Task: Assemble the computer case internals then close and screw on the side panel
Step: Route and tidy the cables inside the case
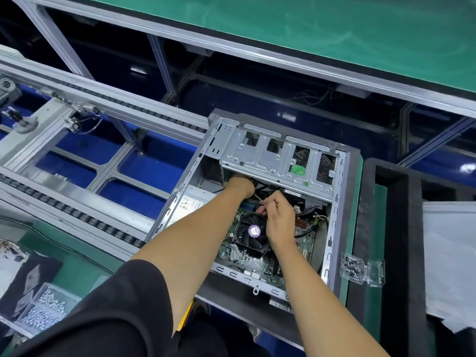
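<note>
The open computer case (278, 202) lies on its side at centre frame, resting on a dark tray over the green-matted desk (371, 300), its side panel off and the internals exposed. The drive cage (278, 155) spans the upper part of the case, with a small green circuit board (297, 170) visible through one of its cut-outs. The motherboard (260, 264) fills the lower part of the case, and the black CPU fan (251, 233) with its purple hub label sits at its centre. The power supply (192, 202) occupies the left side of the case. The left hand (240, 185) reaches under the lower edge of the drive cage; its fingers are hidden behind the cage, so their state cannot be told. The right hand (277, 217) is positioned just above the fan, its fingers (262, 208) curled and pinching a thin white cable (257, 198) among the dark wiring below the cage. A clear plastic box of screws (362, 270) sits just right of the case at lower right. A compartmented tray of screws (43, 313) lies at lower left of the frame. A roller conveyor (77, 215) runs across the left side. A grey sheet (450, 264) lies at the right edge.
</note>
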`<state>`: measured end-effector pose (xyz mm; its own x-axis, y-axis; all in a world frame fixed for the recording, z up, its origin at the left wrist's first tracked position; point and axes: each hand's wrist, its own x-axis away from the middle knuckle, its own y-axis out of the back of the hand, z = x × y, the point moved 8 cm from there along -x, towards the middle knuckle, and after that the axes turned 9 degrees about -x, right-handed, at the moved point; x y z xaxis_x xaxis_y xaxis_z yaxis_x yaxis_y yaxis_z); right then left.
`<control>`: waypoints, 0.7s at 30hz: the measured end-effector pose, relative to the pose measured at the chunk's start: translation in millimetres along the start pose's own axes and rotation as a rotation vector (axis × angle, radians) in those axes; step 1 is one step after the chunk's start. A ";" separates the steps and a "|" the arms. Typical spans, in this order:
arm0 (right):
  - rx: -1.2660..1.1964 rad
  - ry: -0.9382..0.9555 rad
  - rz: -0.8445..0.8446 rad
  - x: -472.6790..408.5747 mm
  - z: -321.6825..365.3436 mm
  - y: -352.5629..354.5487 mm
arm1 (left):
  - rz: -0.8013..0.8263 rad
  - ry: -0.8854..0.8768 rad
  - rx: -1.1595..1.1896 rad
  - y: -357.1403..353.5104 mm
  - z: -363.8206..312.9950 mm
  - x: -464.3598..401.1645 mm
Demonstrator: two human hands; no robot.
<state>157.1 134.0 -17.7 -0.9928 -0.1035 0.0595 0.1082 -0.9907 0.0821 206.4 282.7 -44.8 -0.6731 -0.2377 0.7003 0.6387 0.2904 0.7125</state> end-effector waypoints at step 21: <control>0.047 -0.039 -0.013 1.5 2.1 -2.0 | -0.175 0.117 1.021 -11.8 22.2 9.5</control>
<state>155.5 136.0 -15.7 -0.9915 -0.0862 0.0972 0.0984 -0.9867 0.1296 184.2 297.6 -47.6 -0.6509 -0.4244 0.6294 -0.1197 0.8761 0.4670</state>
